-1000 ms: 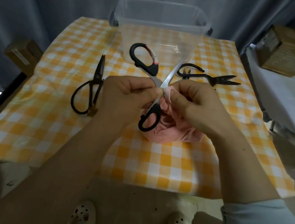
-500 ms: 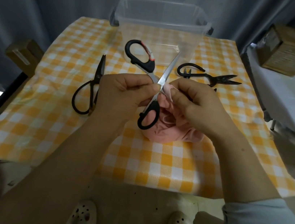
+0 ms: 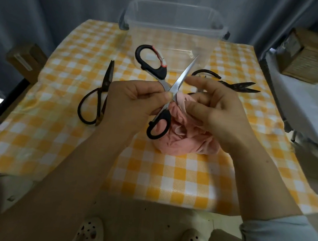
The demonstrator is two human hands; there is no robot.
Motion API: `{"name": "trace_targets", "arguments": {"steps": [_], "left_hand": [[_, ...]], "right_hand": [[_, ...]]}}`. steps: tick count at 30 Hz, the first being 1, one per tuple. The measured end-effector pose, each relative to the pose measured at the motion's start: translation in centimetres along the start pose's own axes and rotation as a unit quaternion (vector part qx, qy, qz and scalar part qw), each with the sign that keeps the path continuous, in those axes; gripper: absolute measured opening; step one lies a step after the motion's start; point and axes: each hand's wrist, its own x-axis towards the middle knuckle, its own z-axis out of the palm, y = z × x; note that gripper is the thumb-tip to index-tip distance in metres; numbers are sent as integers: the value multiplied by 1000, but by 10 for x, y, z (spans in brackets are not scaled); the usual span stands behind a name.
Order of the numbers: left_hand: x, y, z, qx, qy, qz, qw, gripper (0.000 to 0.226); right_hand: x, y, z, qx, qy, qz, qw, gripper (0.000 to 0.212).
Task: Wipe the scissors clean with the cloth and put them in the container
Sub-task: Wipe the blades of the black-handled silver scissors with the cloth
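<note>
While your left grip (image 3: 136, 98) pinches the open scissors (image 3: 161, 120), right grip (image 3: 214, 111) bunches cloth (image 3: 183, 144): mid-wipe; next, draw cloth along blade (image 3: 184, 74).

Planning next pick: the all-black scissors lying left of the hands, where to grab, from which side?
Take the black scissors by the handle loops, from above on the near side. They lie flat and closed, blades pointing away, loops toward the person, so the grip stays off the tips. The left hand is closest, though it now holds the open scissors.
</note>
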Motion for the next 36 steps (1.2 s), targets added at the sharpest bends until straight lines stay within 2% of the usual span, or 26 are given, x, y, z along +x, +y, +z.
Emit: {"name": "trace_targets", "arguments": {"steps": [4,8,15,19,23,27,33,36], "left_hand": [[-1,-1,-1,3,-5,0,1000,37],[-4,-1,3,21,-15,16,1000,23],[-3,-4,3,20,-5,32,999,34],[-4,-2,1,4,-14,9,1000,39],[-1,0,-3,-29,-9,-5,1000,28],[-5,-2,3,9,-28,15,999,17],[-1,-1,-4,-47,-5,-18,999,25],[-1,-2,-4,-51,-3,-5,999,30]], "right_hand": [[-2,-3,-1,-3,6,-18,1000,36],[-1,2,1,-32,-13,-32,999,12],[3,7,2,-210,-7,-101,973,12],[4,9,-8,-202,-16,-99,974,10],[3,12,-11,-171,-13,-80,982,11],[3,10,-3,-149,-7,-96,984,12],[3,12,-13,-156,-29,-75,984,14],[3,14,-11,-151,-22,-81,985,13]]}}
